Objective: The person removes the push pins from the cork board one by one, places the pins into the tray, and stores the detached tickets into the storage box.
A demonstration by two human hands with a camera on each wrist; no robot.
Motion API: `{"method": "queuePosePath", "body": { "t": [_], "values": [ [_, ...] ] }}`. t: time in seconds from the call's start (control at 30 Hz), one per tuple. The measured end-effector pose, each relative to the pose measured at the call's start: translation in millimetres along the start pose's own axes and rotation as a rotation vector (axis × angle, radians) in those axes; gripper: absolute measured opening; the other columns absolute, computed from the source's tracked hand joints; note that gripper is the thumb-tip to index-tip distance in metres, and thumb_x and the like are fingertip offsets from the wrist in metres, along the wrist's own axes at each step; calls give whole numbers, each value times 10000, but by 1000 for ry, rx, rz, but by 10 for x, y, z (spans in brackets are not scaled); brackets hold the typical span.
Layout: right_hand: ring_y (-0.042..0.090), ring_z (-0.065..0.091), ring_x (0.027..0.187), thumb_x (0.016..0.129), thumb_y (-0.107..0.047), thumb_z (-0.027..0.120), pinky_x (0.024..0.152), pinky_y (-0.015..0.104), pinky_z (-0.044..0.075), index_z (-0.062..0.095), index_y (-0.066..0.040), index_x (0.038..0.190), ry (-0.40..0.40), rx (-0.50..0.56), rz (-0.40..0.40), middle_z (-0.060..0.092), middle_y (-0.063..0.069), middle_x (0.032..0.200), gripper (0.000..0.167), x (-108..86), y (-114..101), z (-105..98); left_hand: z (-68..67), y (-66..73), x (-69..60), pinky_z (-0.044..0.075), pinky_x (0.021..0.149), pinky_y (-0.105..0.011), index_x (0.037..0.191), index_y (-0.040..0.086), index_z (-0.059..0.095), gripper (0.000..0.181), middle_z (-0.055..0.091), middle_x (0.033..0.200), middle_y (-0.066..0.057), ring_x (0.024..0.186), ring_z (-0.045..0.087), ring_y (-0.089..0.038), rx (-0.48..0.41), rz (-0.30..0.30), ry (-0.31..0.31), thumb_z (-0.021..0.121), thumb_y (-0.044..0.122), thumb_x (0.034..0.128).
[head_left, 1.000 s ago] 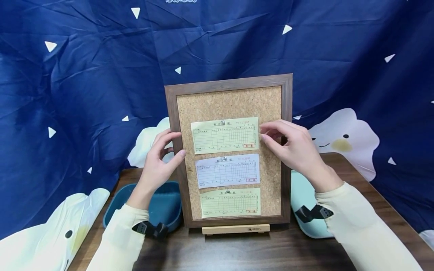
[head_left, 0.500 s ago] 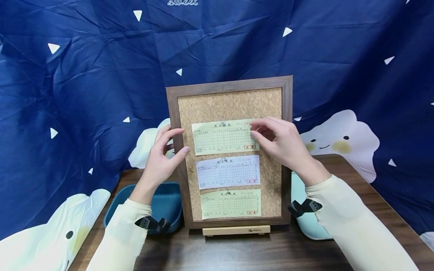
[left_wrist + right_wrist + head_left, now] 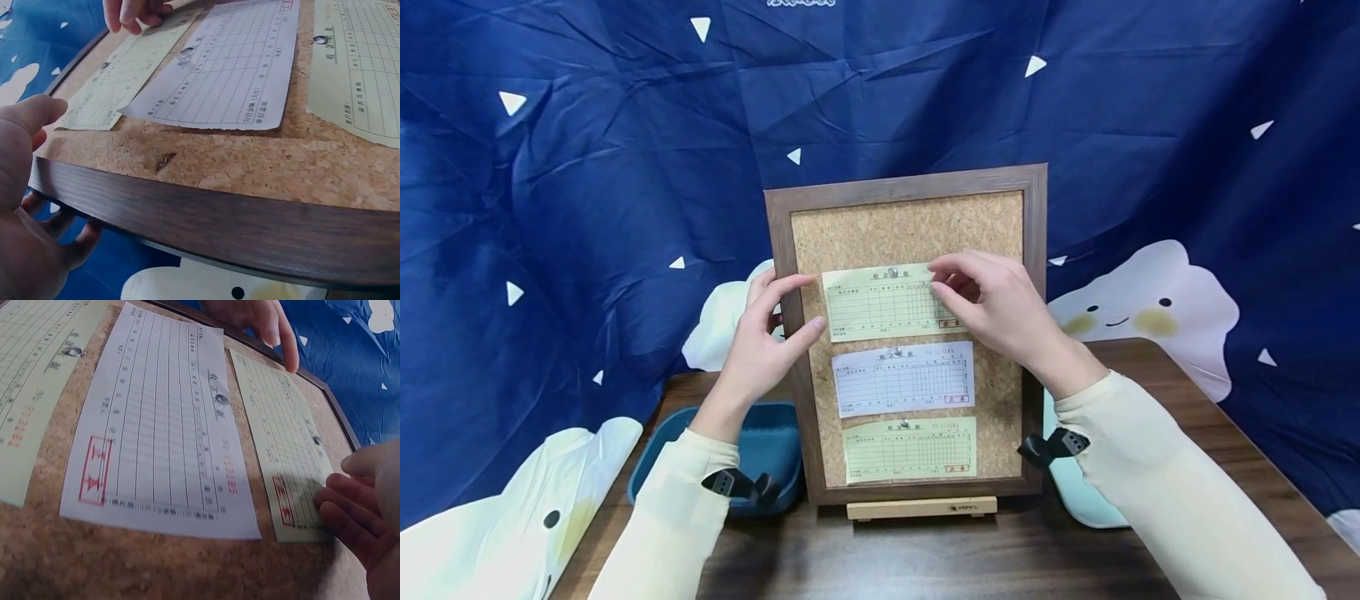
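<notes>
On head view I have the left hand (image 3: pixel 758 337) spread wide around the corkboard's (image 3: pixel 910 227) left edge, the right hand (image 3: pixel 992 304) narrowly parted over the top green slip (image 3: pixel 867 307), mid-picture. Left wrist: that slip crosses upper left. Right wrist: right of centre.

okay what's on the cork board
A top green slip, a white slip and a bottom green slip, each with a pin. In the head view, the right hand hides part of the top green slip's right end.

Both forearms (image 3: pixel 1172 475) slant inward, left fingers (image 3: pixel 784 287) loosely parted, right fingers (image 3: pixel 964 264) bent.
</notes>
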State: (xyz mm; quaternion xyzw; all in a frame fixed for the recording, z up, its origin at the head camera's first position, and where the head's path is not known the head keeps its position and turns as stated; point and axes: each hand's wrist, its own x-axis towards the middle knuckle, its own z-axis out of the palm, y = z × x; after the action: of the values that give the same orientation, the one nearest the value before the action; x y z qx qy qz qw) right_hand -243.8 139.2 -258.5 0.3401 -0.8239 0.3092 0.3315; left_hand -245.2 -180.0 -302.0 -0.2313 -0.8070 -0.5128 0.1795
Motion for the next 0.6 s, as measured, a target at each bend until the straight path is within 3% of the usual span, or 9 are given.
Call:
{"method": "queuePosePath", "body": {
  "t": [0.2,0.3,0.4,0.47,0.6],
  "values": [
    [185,711,751,1002,-47,740,702,322,556,772,-8,1172,-32,10,29,801,89,892,178,64,-27,58,14,32,55,458,959,-463,1491,188,619,529,315,1661,-109,1219,503,-270,3,16,-11,779,193,986],
    [189,704,737,1007,-63,736,703,342,555,770,-9,1171,-46,-1,34,802,87,870,176,96,-45,82,16,47,70,452,1022,-524,1492,190,619,537,304,1671,-120,1333,448,-281,2,10,-16,784,200,982],
    [188,698,722,1005,-80,739,695,352,549,768,-10,1164,-52,-13,36,801,86,852,175,126,-70,108,15,56,83,408,1147,-626,1503,199,614,546,245,1729,-117,1552,289,-284,9,-3,-21,781,217,984],
    [189,698,708,1000,-83,745,685,345,544,767,-7,1155,-46,-14,35,802,90,842,174,142,-87,132,16,65,92,389,1165,-659,1512,203,610,552,231,1732,-123,1580,238,-294,16,-2,-22,780,225,987],
    [194,693,685,990,-69,749,665,312,531,767,1,1142,-18,7,59,794,96,819,168,158,-114,189,31,75,114,421,1102,-613,1515,208,614,554,255,1691,-141,1510,278,-296,30,16,-14,782,218,987]
  ]
}}
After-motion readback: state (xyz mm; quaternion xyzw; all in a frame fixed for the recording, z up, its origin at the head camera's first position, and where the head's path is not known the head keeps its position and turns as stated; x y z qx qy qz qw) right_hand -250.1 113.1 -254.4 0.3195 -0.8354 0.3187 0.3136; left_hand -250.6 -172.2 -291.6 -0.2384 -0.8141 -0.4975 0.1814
